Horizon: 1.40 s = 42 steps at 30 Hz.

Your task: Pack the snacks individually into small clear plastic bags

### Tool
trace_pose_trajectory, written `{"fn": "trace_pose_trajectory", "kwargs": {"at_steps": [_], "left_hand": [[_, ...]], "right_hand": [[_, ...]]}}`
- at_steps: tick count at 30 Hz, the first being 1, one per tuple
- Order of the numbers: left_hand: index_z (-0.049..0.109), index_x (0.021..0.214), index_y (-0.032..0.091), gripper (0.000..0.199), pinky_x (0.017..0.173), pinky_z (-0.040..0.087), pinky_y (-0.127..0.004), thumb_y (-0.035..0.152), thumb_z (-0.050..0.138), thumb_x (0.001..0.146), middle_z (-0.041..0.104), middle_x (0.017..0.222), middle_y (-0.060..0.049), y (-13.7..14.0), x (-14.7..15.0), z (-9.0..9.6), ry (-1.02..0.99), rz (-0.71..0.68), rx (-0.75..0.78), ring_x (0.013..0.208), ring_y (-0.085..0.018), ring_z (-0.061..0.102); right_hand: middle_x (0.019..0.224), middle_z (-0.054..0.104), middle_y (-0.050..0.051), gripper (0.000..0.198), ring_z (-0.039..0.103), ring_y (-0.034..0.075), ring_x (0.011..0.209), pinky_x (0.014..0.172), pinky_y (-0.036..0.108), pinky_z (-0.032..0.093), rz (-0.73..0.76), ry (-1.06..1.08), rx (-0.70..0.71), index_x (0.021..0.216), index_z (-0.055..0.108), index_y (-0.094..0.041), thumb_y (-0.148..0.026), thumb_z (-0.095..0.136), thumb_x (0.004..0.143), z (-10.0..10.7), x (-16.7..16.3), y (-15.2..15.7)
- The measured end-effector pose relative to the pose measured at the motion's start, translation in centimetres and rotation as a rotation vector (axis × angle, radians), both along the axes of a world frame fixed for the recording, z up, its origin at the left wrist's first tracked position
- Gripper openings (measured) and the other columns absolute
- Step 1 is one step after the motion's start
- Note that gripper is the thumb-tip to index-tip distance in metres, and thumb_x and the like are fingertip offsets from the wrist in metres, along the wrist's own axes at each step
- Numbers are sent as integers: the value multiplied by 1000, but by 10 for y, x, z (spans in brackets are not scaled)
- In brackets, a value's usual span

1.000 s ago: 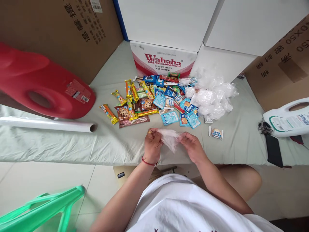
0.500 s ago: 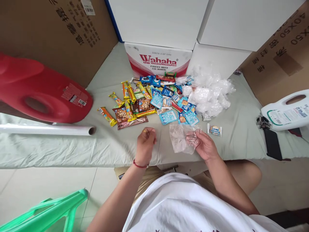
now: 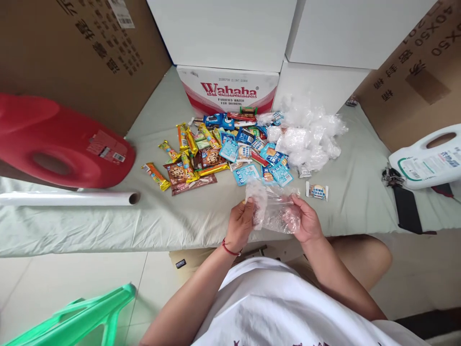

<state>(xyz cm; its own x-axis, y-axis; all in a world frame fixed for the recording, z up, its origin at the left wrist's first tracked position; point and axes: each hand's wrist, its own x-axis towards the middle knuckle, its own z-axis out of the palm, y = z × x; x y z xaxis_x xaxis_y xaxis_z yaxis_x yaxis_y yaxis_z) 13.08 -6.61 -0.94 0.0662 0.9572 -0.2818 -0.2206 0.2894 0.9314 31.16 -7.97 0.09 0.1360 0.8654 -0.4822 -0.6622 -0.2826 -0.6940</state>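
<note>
A clear plastic bag is stretched between my two hands near the front edge of the cloth-covered surface. My left hand pinches its left side, thumb on top. On the right, my right hand grips the other side, some fingers showing through the film. Beyond the bag lies a pile of wrapped snacks: cookie packets, yellow snack bars and light-blue packets. A single white biscuit packet sits apart, just past my right hand. Crumpled clear bags are heaped behind it.
A red jug and a plastic film roll lie at the left. At the right are a white bottle, keys and a black phone-like object. White boxes stand behind; a green stool is on the floor.
My left hand has moved right and taken hold of the bag's left side. The bag, earlier held only by my right hand, is now spread between both. The view has shifted slightly.
</note>
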Motion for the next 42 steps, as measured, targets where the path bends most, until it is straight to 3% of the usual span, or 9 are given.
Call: {"fn": "trace_pose_trajectory", "kwargs": {"at_steps": [6, 10, 12, 17, 23, 29, 31, 35, 42], "left_hand": [[56, 64, 23, 62, 48, 31, -30, 75, 48, 96, 47, 49, 2, 1, -15, -11, 74, -38, 12, 45, -13, 40], [68, 84, 22, 53, 57, 40, -29, 72, 54, 94, 64, 69, -2, 8, -37, -16, 180, 144, 49, 62, -16, 55], [66, 81, 22, 50, 57, 39, -27, 70, 58, 93, 62, 68, -1, 12, -50, -15, 213, 230, 65, 62, -15, 54], [63, 77, 22, 42, 47, 27, -26, 63, 69, 88, 43, 49, 7, 18, -81, -10, 263, 282, 17, 47, -11, 35], [67, 84, 20, 42, 43, 24, -25, 62, 66, 89, 44, 48, 8, 14, -97, -15, 390, 229, -28, 43, -10, 34], [72, 118, 19, 44, 50, 36, -23, 53, 54, 99, 47, 52, 8, -6, -89, -5, 636, 167, 181, 47, -11, 44], [71, 125, 18, 46, 50, 37, -23, 51, 52, 100, 46, 52, 8, -12, -84, -1, 653, 115, 252, 47, -11, 44], [72, 129, 17, 45, 50, 36, -23, 48, 52, 102, 45, 52, 7, -19, -79, 4, 647, 50, 336, 47, -10, 44], [72, 131, 17, 44, 49, 36, -21, 46, 53, 103, 45, 53, 7, -26, -79, 4, 576, 13, 355, 46, -9, 44]], "right_hand": [[72, 73, -1, 33, 56, 9, 48, 40, 20, 44, -122, -16, -46, 73, 61, -22, -33, 91, 64, -13, 25, -1], [68, 70, -1, 33, 55, 9, 51, 40, 17, 42, -202, -48, -64, 71, 64, -21, -30, 93, 57, -12, 41, -4], [67, 68, -2, 34, 55, 9, 52, 39, 17, 39, -219, -121, -59, 73, 67, -21, -30, 94, 55, -9, 51, -6], [72, 67, 0, 38, 51, 9, 53, 40, 19, 37, 40, -407, -29, 71, 68, -19, -44, 95, 61, -2, 64, -11], [62, 57, -2, 43, 50, 13, 57, 50, 25, 44, 240, -745, 49, 70, 65, -21, -60, 83, 76, -18, 71, -13], [106, 70, 7, 28, 59, 16, 74, 71, 32, 50, 59, -1365, 131, 100, 74, -22, -47, 70, 88, 5, 73, -5], [97, 70, 5, 24, 58, 16, 74, 71, 31, 49, 82, -1298, 210, 100, 74, -23, -44, 65, 92, 19, 59, 2], [81, 66, 1, 24, 53, 15, 68, 63, 27, 44, 347, -1027, 382, 101, 75, -21, -43, 65, 94, 35, 15, 25], [123, 68, 5, 41, 41, 7, 60, 59, 24, 38, 722, -835, 538, 126, 70, -22, -38, 70, 88, 31, -42, 77]]}}
